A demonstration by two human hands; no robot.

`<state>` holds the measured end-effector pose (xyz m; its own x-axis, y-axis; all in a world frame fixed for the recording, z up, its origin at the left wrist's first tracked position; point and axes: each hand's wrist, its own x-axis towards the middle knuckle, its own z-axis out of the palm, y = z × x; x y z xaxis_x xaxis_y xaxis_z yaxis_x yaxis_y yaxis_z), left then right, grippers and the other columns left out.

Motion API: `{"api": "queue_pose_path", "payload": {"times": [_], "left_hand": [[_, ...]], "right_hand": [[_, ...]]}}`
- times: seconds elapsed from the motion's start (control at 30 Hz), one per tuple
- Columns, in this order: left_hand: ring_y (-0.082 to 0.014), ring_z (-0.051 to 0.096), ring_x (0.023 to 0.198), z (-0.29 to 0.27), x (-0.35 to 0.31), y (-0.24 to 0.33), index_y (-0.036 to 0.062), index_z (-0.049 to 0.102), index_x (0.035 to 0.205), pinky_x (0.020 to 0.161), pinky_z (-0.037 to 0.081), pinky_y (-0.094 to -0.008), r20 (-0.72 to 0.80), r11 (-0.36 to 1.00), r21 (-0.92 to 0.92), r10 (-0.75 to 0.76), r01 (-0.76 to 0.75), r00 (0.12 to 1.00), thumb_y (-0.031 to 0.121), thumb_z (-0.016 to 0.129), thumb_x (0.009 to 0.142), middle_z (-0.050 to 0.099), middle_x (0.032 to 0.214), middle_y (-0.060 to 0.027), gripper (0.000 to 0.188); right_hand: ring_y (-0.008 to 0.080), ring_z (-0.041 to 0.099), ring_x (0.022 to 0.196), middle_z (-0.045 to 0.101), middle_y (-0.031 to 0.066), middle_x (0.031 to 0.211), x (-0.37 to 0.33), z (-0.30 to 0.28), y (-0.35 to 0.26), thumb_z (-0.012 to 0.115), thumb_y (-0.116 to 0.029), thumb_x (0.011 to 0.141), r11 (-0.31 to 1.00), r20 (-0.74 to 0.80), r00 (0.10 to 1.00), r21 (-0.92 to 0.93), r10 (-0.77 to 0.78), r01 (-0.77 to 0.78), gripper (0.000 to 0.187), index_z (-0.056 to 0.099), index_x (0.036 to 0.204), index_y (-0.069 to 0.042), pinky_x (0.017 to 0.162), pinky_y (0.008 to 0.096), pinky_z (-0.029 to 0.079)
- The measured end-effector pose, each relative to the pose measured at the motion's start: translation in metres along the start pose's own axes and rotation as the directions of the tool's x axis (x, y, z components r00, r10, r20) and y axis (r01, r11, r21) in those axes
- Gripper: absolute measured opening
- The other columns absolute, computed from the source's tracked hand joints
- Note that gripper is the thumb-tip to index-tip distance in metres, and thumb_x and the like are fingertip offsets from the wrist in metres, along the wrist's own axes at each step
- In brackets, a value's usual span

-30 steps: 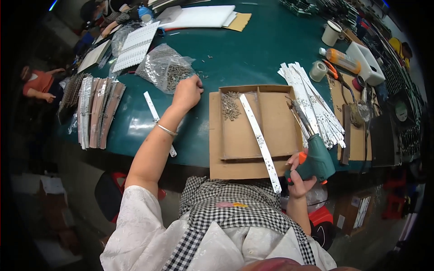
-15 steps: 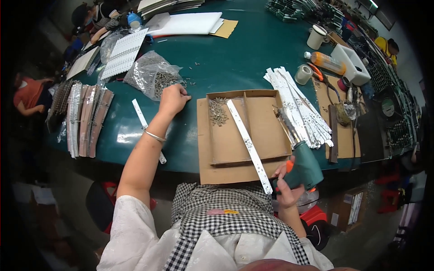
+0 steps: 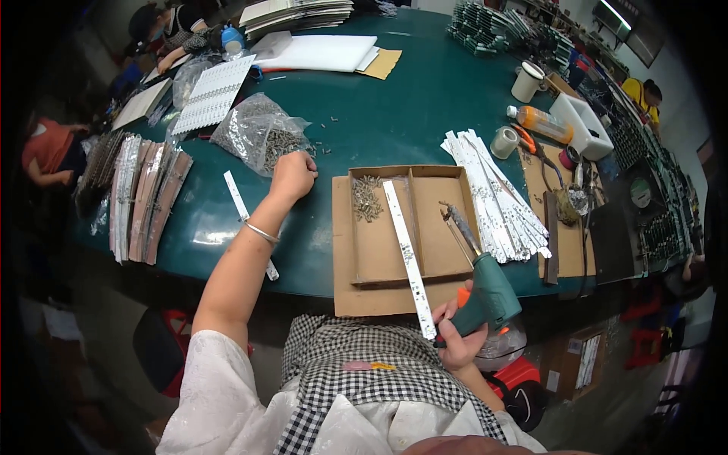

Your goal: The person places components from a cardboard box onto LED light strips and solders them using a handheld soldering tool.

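Observation:
My right hand is wrapped round the grip of a green soldering gun with an orange trigger; its tip points away over the cardboard box. My left hand has its fingers curled together beside a clear plastic bag of small metal pins. What those fingers hold, if anything, is hidden. A white strip with small dark marks lies tilted across the box, its near end sticking out over the front edge close to my right hand. More pins lie in the box's left compartment.
Fanned white strips lie right of the box. Another strip is partly under my left forearm. Bundled strips stand at the left. A tape roll, orange bottle and white mug stand at the right. People work at the far left.
My right hand and the soldering gun have moved left, bringing the tip over the box's right compartment. The view has shifted slightly; my left hand stays beside the bag, fingers still curled.

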<state>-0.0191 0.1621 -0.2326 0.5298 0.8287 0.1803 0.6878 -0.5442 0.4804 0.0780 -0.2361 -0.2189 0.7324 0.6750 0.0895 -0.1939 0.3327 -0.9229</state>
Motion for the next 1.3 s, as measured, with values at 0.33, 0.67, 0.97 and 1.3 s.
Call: {"api": "queue_pose_path", "payload": {"times": [0.33, 0.67, 0.97, 1.3], "left_hand": [[-0.026, 0.069, 0.076, -0.039, -0.083, 0.093, 0.003, 0.07, 0.09, 0.069, 0.054, -0.0348, -0.184, 0.791, -0.447, 0.377, -0.419, 0.908, 0.003, 0.07, 0.077, 0.07, 0.085, -0.0126, 0.013], [-0.0233, 0.068, 0.078, -0.031, -0.184, 0.158, -0.0001, 0.065, 0.093, 0.068, 0.052, -0.0331, 0.118, 0.438, -0.893, 0.456, -0.107, 0.882, 0.002, 0.069, 0.079, 0.067, 0.083, -0.0119, 0.014], [-0.0305, 0.065, 0.079, -0.055, -0.174, 0.112, 0.0022, 0.06, 0.106, 0.069, 0.051, -0.0387, -0.036, 0.585, -0.755, 0.414, -0.297, 0.909, 0.002, 0.063, 0.08, 0.065, 0.085, -0.0147, 0.026], [-0.0394, 0.065, 0.08, -0.111, -0.07, -0.048, 0.0079, 0.038, 0.139, 0.073, 0.051, -0.051, -0.177, 0.998, 0.029, -0.046, 0.052, 0.983, 0.007, 0.055, 0.08, 0.067, 0.086, -0.0193, 0.061]], "right_hand": [[0.0175, 0.055, 0.08, 0.049, 0.0069, 0.089, 0.005, -0.014, -0.004, 0.061, 0.004, 0.082, 0.955, -0.072, 0.973, -0.218, -0.221, 0.201, 0.071, 0.029, 0.145, 0.005, 0.063, 0.0268, 0.053], [0.0207, 0.057, 0.088, 0.047, 0.0087, 0.093, 0.03, 0.021, -0.014, 0.059, 0.01, 0.076, 0.938, 0.015, 0.954, -0.18, -0.298, 0.296, 0.07, 0.03, 0.139, 0.008, 0.066, 0.026, 0.05], [0.0165, 0.055, 0.082, 0.053, 0.0096, 0.092, 0.042, 0.003, -0.003, 0.057, 0.008, 0.083, 0.951, 0.052, 0.965, -0.159, -0.259, 0.264, 0.063, 0.035, 0.142, 0.007, 0.064, 0.024, 0.046], [0.0173, 0.054, 0.08, 0.051, 0.0082, 0.091, 0.062, 0.002, 0.004, 0.059, 0.007, 0.081, 0.977, 0.028, 0.984, -0.121, -0.174, 0.176, 0.069, 0.031, 0.145, 0.006, 0.058, 0.0241, 0.046]]}}
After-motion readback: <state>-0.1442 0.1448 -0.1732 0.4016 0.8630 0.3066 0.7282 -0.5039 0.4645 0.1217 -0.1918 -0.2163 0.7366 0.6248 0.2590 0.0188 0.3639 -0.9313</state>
